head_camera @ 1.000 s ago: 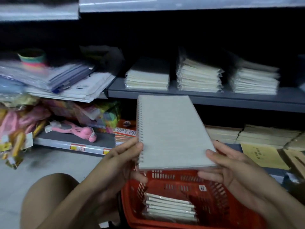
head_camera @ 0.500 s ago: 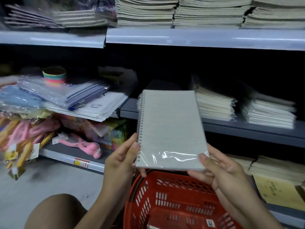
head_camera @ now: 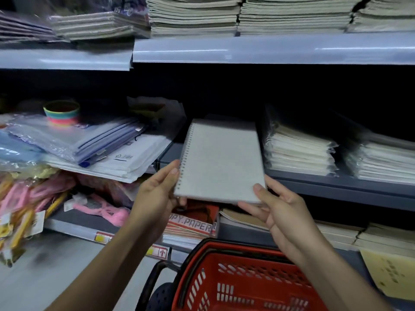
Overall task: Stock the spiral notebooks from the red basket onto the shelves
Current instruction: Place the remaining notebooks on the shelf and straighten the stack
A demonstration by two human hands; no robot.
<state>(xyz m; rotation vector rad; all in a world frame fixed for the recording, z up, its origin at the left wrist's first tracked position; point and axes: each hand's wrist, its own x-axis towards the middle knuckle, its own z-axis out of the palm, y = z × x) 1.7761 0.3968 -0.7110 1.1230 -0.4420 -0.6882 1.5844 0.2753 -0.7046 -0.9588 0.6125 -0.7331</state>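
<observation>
A grey spiral notebook [head_camera: 221,160] in clear wrap is held up in front of the middle shelf [head_camera: 336,187], its far end over the shelf's left part. My left hand [head_camera: 157,194] holds its near left corner by the spiral, thumb on top. My right hand [head_camera: 276,209] grips the near right corner, thumb on the cover and fingers underneath. The red basket [head_camera: 242,281] sits below my hands at the bottom centre; its contents are out of view.
Wrapped notebook stacks [head_camera: 298,151] lie on the middle shelf to the right. More stacks [head_camera: 247,16] fill the top shelf. Plastic folders [head_camera: 74,140], a rainbow coil toy [head_camera: 61,113] and pink toys [head_camera: 98,207] are at left. Copy paper packs [head_camera: 193,225] sit on the bottom shelf.
Both hands have carried the notebook up and forward from over the basket toward the middle shelf. The view has tilted up, so the top shelf shows and the basket's inside has left view.
</observation>
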